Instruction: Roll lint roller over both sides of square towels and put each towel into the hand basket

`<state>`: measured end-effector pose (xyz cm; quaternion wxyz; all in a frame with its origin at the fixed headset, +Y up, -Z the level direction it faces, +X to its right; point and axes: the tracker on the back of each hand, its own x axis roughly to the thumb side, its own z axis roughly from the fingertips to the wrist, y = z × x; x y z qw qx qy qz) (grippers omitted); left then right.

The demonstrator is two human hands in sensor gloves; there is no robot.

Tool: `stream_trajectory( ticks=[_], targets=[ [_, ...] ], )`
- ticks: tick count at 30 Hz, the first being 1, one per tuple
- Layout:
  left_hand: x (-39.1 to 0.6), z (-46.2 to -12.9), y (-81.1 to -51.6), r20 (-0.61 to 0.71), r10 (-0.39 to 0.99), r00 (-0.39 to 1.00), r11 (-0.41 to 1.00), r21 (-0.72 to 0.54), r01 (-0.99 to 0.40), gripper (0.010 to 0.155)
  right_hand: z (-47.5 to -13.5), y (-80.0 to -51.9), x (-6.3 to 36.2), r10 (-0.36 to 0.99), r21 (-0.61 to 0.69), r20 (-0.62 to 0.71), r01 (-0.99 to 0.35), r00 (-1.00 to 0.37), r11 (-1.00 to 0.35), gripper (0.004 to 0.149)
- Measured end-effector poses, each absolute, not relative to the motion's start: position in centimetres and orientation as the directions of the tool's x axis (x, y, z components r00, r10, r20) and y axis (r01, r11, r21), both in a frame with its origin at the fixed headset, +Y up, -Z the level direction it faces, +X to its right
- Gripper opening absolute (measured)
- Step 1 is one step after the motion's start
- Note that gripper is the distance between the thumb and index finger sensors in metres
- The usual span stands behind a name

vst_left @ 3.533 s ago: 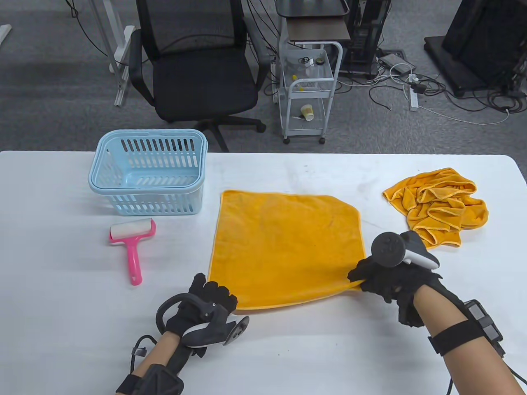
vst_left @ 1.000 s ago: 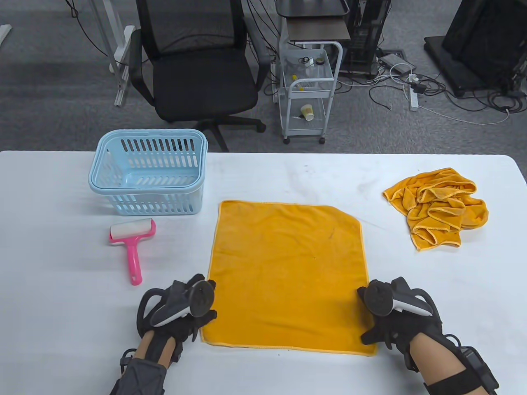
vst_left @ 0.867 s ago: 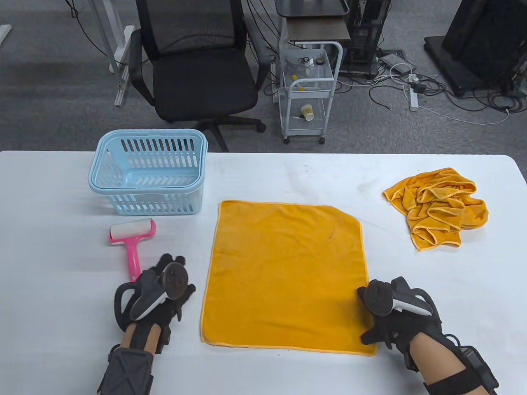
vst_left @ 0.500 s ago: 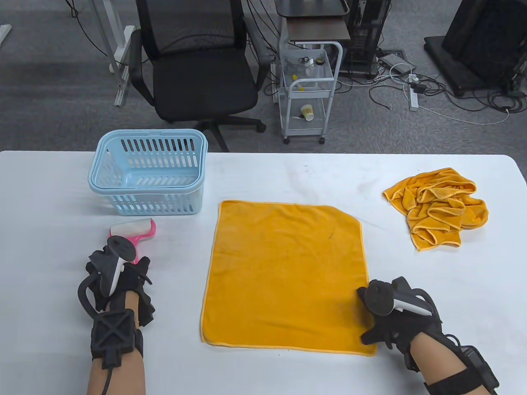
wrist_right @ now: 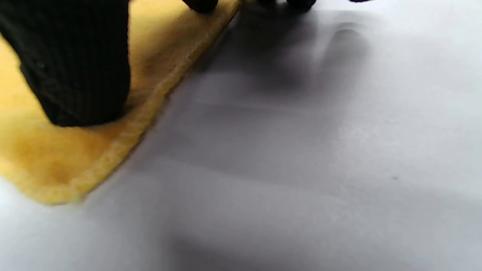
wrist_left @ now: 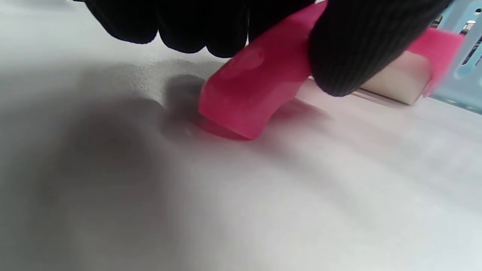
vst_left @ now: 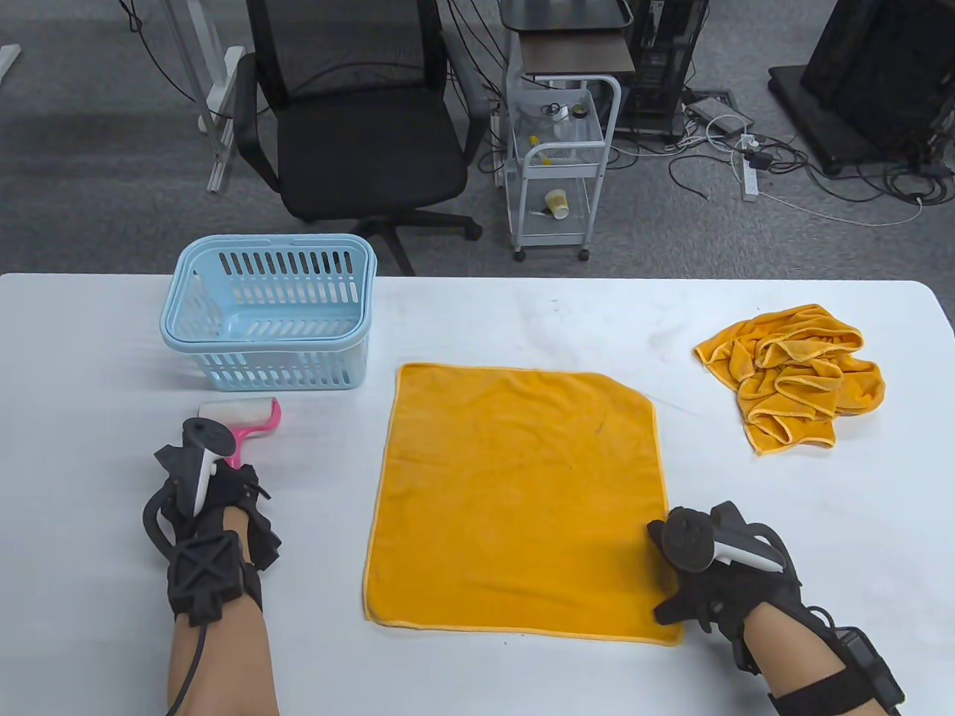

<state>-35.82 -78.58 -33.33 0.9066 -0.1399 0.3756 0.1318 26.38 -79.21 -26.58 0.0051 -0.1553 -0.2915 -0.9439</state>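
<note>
A square orange towel (vst_left: 518,500) lies spread flat near the middle of the white bench (vst_left: 477,321), presumably laid out smooth so the roller can run across its whole upper face. The right hand (vst_left: 720,582) rests at the towel's near right corner; in the right wrist view a gloved fingertip (wrist_right: 75,71) presses down on the cloth just inside the hem, most likely to pin the towel so it will not drag or bunch under the sticky roll. That hand grips nothing: it only bears down, though how straight its other fingers lie is hard to read. The left hand (vst_left: 213,496) is out at the near left, over the pink handle of the lint roller (vst_left: 239,418), whose white roll lies just in front of the pale blue hand basket (vst_left: 268,309). The left wrist view shows the thumb on one side of the handle and the fingers on the other, so the hand is clamped round it, with the handle's end touching or just off the bench. The left forearm runs straight up from the near edge, wrist turned so the tracker faces upward. A second orange towel (vst_left: 794,377) sits crumpled at the far right, well apart from the basket, which appears to hold nothing yet.
</note>
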Motion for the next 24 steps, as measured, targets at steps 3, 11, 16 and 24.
stream_trajectory(
  ticks=[3, 11, 16, 24],
  targets=[
    [-36.2, -32.7, -77.6, -0.678, 0.217, 0.703, 0.915, -0.109, -0.387, 0.054, -26.6, -79.2, 26.4, 0.082, 0.550, 0.297, 0.100, -0.952, -0.829, 0.110],
    [-32.8, -31.4, -72.4, -0.276, 0.440, 0.854, 0.834, -0.227, -0.503, 0.053, -26.6, -79.2, 26.3, 0.084, 0.553, 0.296, 0.099, -0.952, -0.828, 0.109],
    [-22.3, -30.9, -69.7, 0.100, 0.482, 0.870, 0.820, -0.401, -0.408, 0.054, -26.6, -79.2, 26.3, 0.084, 0.553, 0.296, 0.099, -0.952, -0.827, 0.109],
    [-5.8, -29.0, -72.7, 0.461, 0.438, 0.772, 0.817, -0.562, -0.129, 0.058, -26.6, -79.2, 26.4, 0.084, 0.553, 0.294, 0.098, -0.952, -0.827, 0.109]
  ],
)
